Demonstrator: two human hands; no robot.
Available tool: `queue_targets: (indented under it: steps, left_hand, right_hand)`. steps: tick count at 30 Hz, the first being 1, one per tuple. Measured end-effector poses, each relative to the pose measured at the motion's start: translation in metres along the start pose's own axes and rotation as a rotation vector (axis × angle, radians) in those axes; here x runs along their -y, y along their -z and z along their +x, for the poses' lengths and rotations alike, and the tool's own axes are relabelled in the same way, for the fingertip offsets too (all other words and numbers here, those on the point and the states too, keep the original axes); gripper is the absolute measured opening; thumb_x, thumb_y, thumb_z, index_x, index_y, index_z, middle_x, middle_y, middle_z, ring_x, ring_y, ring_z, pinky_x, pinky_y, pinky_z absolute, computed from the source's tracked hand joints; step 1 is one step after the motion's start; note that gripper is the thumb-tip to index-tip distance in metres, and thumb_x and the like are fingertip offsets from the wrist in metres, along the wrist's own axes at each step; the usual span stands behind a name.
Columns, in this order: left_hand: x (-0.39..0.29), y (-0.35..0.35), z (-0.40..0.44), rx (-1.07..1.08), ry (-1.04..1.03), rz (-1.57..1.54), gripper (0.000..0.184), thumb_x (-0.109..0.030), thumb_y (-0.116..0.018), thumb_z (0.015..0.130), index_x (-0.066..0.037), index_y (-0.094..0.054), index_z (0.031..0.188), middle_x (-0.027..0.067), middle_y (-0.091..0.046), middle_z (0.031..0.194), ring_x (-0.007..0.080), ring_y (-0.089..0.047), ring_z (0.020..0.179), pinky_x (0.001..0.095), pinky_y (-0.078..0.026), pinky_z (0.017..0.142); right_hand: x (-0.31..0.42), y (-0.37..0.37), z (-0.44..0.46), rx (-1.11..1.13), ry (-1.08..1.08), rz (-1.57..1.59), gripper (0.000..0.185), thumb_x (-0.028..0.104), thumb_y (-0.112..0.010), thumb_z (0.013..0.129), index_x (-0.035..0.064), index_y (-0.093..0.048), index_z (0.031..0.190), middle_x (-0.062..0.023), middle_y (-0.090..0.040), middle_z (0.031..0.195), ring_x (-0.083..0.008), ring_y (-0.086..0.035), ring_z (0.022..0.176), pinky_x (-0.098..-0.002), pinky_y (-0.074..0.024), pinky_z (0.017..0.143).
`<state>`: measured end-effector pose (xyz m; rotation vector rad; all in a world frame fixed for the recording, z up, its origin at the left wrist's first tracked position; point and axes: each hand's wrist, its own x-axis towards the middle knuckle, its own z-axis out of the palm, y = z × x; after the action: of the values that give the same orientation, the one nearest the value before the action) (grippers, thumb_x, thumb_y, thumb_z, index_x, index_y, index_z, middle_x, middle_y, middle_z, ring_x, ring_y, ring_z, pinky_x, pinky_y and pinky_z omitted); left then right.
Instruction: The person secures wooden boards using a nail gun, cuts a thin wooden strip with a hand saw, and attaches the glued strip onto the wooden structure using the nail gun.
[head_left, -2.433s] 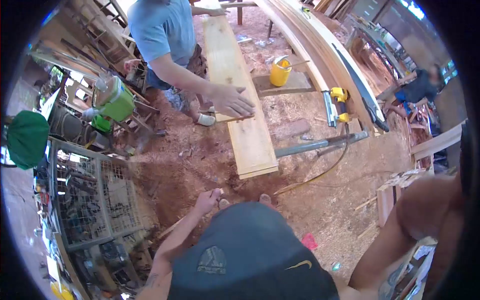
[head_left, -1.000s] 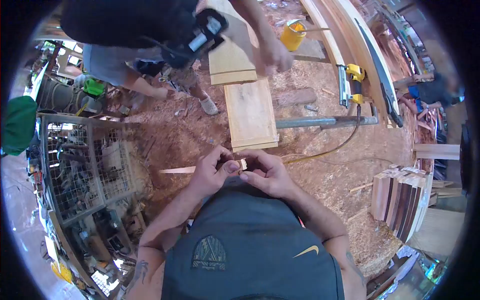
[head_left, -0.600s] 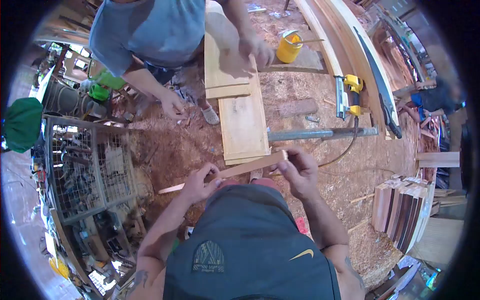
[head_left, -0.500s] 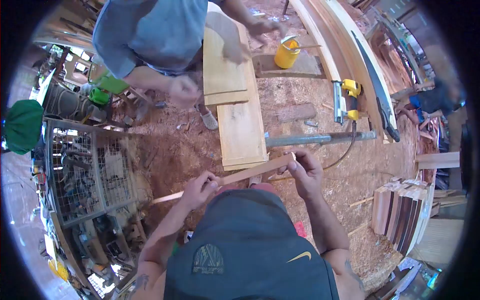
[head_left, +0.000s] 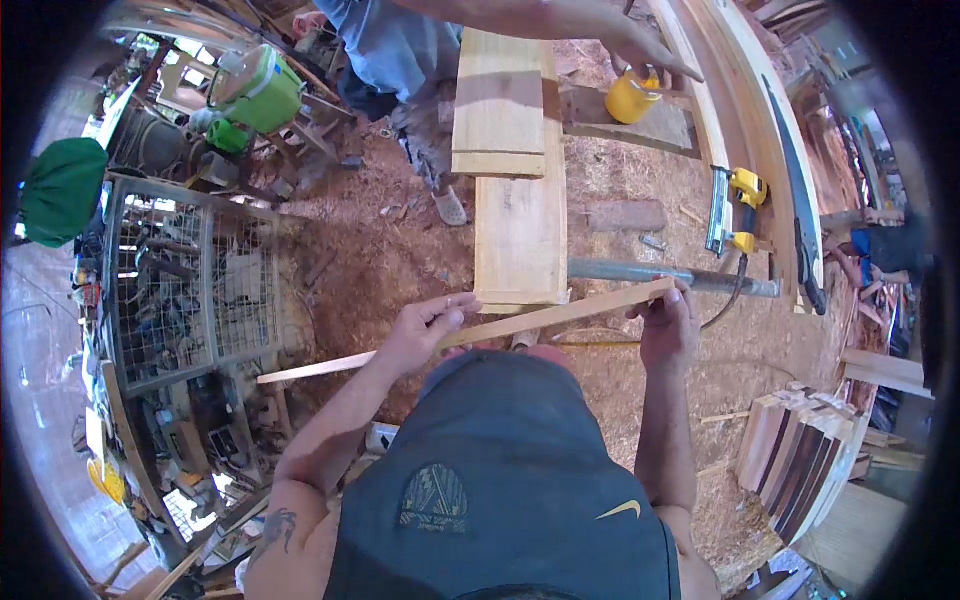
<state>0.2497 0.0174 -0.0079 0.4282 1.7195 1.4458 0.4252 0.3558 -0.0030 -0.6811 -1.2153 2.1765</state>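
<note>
A long, thin wooden strip (head_left: 560,314) lies slantwise across the front of my body, its right end higher in the view. My right hand (head_left: 668,325) pinches it close to that right end. Farther along, my left hand (head_left: 425,335) grips the strip around its middle, and the far left end sticks out past my forearm. Just beyond the strip is the near end of a pale wooden board (head_left: 520,240). A shorter board (head_left: 498,110) rests on top of that one.
A co-worker's arm (head_left: 560,18) reaches over a yellow container (head_left: 632,98). A yellow nail gun (head_left: 744,205) with a hose lies against long planks, near a handsaw (head_left: 808,265). A metal pipe (head_left: 640,272) runs under the boards. Stacked wood blocks (head_left: 790,450) stand right; a wire-mesh rack (head_left: 195,280) left.
My hands have spread farther apart along the strip, the right one moving right and up. The co-worker's arm has come across to the yellow container. The whole view has shifted.
</note>
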Motion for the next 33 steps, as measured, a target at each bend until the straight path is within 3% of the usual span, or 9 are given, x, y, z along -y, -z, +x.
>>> queue_targets:
  steps: [2,5,8,14,17,20,23,26,33]
  left_hand:
    - [-0.005,-0.004,-0.001,-0.039,-0.054,-0.002,0.038,-0.022,-0.05,0.109,0.002,-0.064,0.135,0.0139,-0.074,0.115,0.017,-0.07,0.098,0.0305,-0.059,0.083]
    - [-0.006,0.006,-0.001,0.015,0.135,0.023,0.039,-0.027,-0.051,0.11,0.002,-0.068,0.128,0.0131,-0.077,0.096,0.0135,-0.07,0.079,0.0289,-0.057,0.073]
    - [-0.019,-0.008,-0.004,-0.089,0.063,0.13,0.038,-0.029,-0.054,0.109,0.002,-0.075,0.114,0.0096,-0.075,0.078,0.0108,-0.067,0.067,0.0279,-0.054,0.064]
    - [0.008,-0.002,-0.001,-0.199,-0.06,0.382,0.033,-0.026,-0.06,0.106,0.0,-0.078,0.097,0.0067,-0.075,0.081,0.0093,-0.067,0.069,0.0269,-0.053,0.058]
    - [0.003,0.001,-0.001,-0.127,0.131,0.18,0.027,-0.024,-0.064,0.103,0.0,-0.076,0.108,0.0069,-0.076,0.085,0.01,-0.068,0.071,0.029,-0.055,0.062]
    - [-0.026,-0.011,-0.008,-0.092,0.146,0.24,0.027,-0.022,-0.072,0.097,-0.001,-0.073,0.115,0.0112,-0.076,0.087,0.0134,-0.07,0.073,0.0323,-0.056,0.068]
    - [-0.033,-0.018,-0.015,-0.017,-0.084,0.558,0.034,-0.022,-0.079,0.091,-0.002,-0.07,0.117,0.0153,-0.075,0.094,0.0201,-0.073,0.077,0.0345,-0.057,0.074]
    - [-0.019,-0.015,-0.012,-0.061,-0.291,0.66,0.033,-0.021,-0.083,0.086,-0.004,-0.071,0.112,0.0159,-0.074,0.097,0.0256,-0.073,0.082,0.0358,-0.057,0.075]
    - [-0.02,-0.012,-0.01,-0.117,-0.24,0.763,0.031,-0.024,-0.081,0.087,-0.004,-0.074,0.11,0.0145,-0.073,0.092,0.0297,-0.073,0.084,0.0372,-0.056,0.075]
  right_hand:
    - [-0.001,0.0,0.0,-0.009,-0.001,-0.003,0.033,0.023,-0.062,0.099,-0.003,-0.061,0.119,-0.0103,-0.067,0.1,-0.0204,-0.067,0.08,-0.0377,-0.0607,0.065]
    - [-0.001,-0.007,0.002,-0.031,0.026,0.0,0.03,0.02,-0.062,0.099,-0.0028,-0.063,0.118,-0.0098,-0.067,0.099,-0.0187,-0.066,0.081,-0.0353,-0.0593,0.066]
    - [-0.001,-0.013,-0.002,-0.034,0.036,0.034,0.025,0.015,-0.063,0.099,-0.0031,-0.064,0.118,-0.0099,-0.068,0.097,-0.0176,-0.066,0.081,-0.0325,-0.0568,0.067]
    - [-0.011,-0.015,-0.005,-0.085,-0.017,-0.035,0.022,0.013,-0.064,0.099,-0.0026,-0.065,0.115,-0.0059,-0.068,0.09,-0.0125,-0.064,0.071,-0.0294,-0.0562,0.065]
    - [-0.017,-0.017,-0.009,-0.094,-0.041,-0.022,0.021,0.014,-0.064,0.1,-0.0018,-0.066,0.114,-0.005,-0.068,0.09,-0.0111,-0.063,0.072,-0.0281,-0.0557,0.065]
    - [-0.018,-0.016,-0.012,-0.089,-0.067,0.0,0.021,0.015,-0.064,0.101,-0.0011,-0.066,0.113,-0.0048,-0.068,0.09,-0.0103,-0.064,0.072,-0.0272,-0.0549,0.066]
    - [-0.021,-0.013,-0.015,-0.069,-0.087,-0.002,0.023,0.017,-0.065,0.1,-0.001,-0.066,0.113,-0.0047,-0.068,0.091,-0.0105,-0.064,0.073,-0.0271,-0.0544,0.066]
    - [-0.02,-0.006,-0.016,-0.048,-0.105,-0.019,0.024,0.019,-0.066,0.1,-0.0012,-0.065,0.113,-0.0046,-0.067,0.092,-0.0112,-0.064,0.074,-0.0277,-0.0542,0.067]
    - [-0.013,0.018,-0.006,-0.061,-0.111,-0.155,0.023,0.017,-0.067,0.101,-0.002,-0.064,0.113,-0.004,-0.066,0.09,-0.0104,-0.062,0.073,-0.0263,-0.0531,0.066]
